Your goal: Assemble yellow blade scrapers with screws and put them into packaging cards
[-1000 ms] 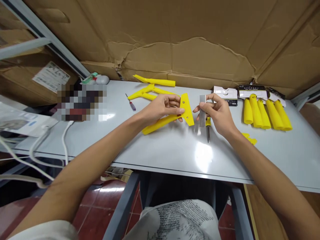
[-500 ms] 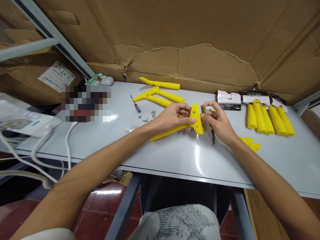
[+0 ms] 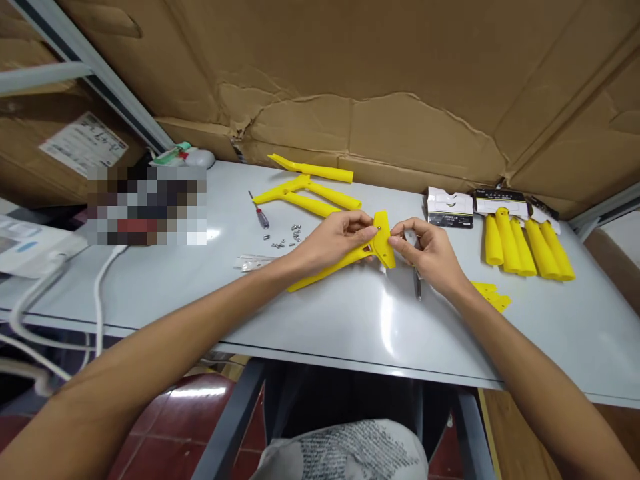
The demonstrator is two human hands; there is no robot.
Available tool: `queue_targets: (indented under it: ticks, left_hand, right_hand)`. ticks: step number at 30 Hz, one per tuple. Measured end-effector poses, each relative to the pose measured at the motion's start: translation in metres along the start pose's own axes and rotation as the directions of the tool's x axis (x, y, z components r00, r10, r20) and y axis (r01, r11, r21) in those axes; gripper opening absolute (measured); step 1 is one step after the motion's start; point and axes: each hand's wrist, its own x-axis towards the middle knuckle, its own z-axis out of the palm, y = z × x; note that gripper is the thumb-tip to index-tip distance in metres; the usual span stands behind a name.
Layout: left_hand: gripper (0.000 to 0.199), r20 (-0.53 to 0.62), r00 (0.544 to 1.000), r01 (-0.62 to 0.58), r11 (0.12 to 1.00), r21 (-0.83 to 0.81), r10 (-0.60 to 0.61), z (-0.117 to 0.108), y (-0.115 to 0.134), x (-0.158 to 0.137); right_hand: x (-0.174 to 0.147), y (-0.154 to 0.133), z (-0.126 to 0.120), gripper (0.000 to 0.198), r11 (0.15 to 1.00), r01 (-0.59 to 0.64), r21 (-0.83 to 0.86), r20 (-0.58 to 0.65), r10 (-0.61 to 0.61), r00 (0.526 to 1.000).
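Note:
My left hand is closed around a yellow scraper, thumb on its flat, flared head. Two small screws show in the head, and the handle runs down to the left under my wrist. At the head's right edge, my right hand pinches with thumb and forefinger, where it held a flat metal blade a moment ago; the blade is now mostly hidden by fingers and head. Below that hand lies a slim dark tool, partly covered.
Yellow handle parts and a small screwdriver lie behind my left hand, near loose screws and thin metal blades. Carded yellow handles stand rear right. Small yellow pieces lie by my right forearm. Cardboard walls the back.
My right hand has brought the metal blade left against the scraper head, closing the gap between them. The blade shows far less now. The whole view has shifted slightly.

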Motion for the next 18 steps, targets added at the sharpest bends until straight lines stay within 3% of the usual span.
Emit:
queue_targets:
  ticks: [5,10,14,18]
  left_hand:
    - [0.044,0.029,0.999,-0.045,0.995,0.085,0.043,0.0,0.0,-0.003]
    - [0.035,0.061,0.976,-0.219,0.936,0.277,0.21,-0.005,-0.002,0.002]
    - [0.026,0.073,0.968,-0.249,0.885,0.393,0.24,-0.007,-0.004,0.006]
    - [0.024,0.003,0.962,-0.249,0.871,0.424,0.274,-0.004,-0.01,0.005]
  right_hand:
    - [0.002,0.001,0.001,0.038,0.998,-0.049,0.038,0.06,0.046,0.997]
    - [0.003,-0.001,0.0,0.049,0.996,-0.073,0.058,0.114,0.066,0.991]
    - [0.002,-0.001,0.0,0.041,0.999,-0.05,0.01,0.081,0.049,0.996]
    - [-0.001,0.002,0.006,0.035,0.998,-0.029,-0.046,-0.006,0.029,1.0]
